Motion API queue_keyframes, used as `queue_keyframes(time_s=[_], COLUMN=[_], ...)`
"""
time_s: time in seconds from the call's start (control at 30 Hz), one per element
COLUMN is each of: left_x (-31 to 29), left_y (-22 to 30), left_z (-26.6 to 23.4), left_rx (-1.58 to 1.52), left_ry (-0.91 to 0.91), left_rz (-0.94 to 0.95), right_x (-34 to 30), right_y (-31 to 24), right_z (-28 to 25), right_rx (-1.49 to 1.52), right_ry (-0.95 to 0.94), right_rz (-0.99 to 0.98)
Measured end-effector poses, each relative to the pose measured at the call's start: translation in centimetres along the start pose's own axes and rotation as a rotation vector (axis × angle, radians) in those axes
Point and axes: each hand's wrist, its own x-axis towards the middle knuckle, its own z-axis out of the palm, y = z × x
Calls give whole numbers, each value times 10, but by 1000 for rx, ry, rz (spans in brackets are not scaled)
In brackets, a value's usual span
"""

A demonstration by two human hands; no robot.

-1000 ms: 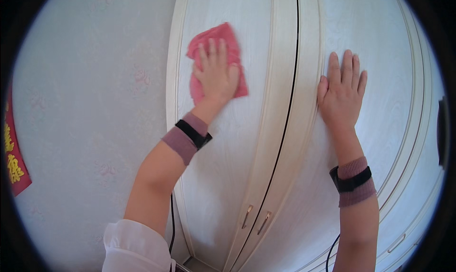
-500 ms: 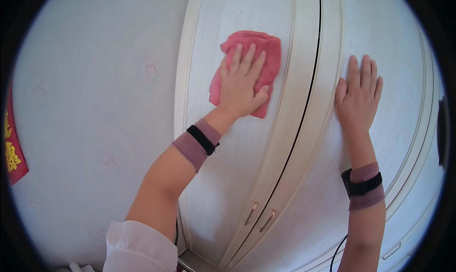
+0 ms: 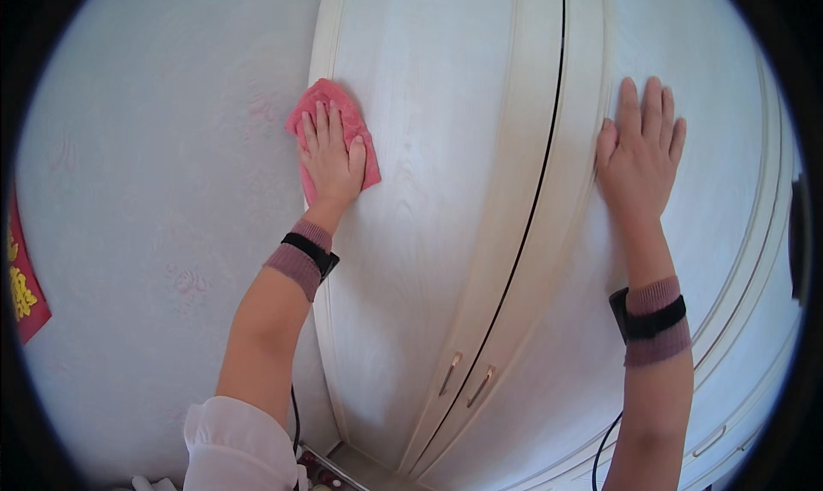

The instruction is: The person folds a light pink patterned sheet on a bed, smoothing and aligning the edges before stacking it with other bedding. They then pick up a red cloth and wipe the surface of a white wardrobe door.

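Note:
A pink cloth (image 3: 367,158) is pressed against the left edge of the white wardrobe door (image 3: 411,234), bordering the patterned wall. My left hand (image 3: 333,161) holds it there, fingers stretched over the fabric and the thumb set apart. Farther right, my right hand (image 3: 639,165) lies flat on the neighbouring door panel (image 3: 703,88). Its fingers are extended upward and nothing is in it. Each wrist wears a mauve band with a black strap.
Two metal handles (image 3: 450,373) sit low on either side of the dark gap between the doors. A red hanging with yellow figures (image 3: 28,294) is on the wall at far left. Thin black cables (image 3: 607,444) run near both arms.
My left hand has slid the cloth leftward, from the middle of the door panel to its left edge. My right hand stays flat on its panel, nearly in place.

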Motion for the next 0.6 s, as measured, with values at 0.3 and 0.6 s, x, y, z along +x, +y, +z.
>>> queue_keyframes(time_s=[0.3, 0.6], left_x=[-17, -50], left_y=[108, 174], left_z=[-12, -38], left_rx=[-37, -381], left_ry=[-90, -162], left_rz=[6, 263], right_x=[2, 3], right_y=[-2, -1], right_z=[-2, -2], right_rx=[17, -26], right_ry=[24, -4], right_rz=[8, 4])
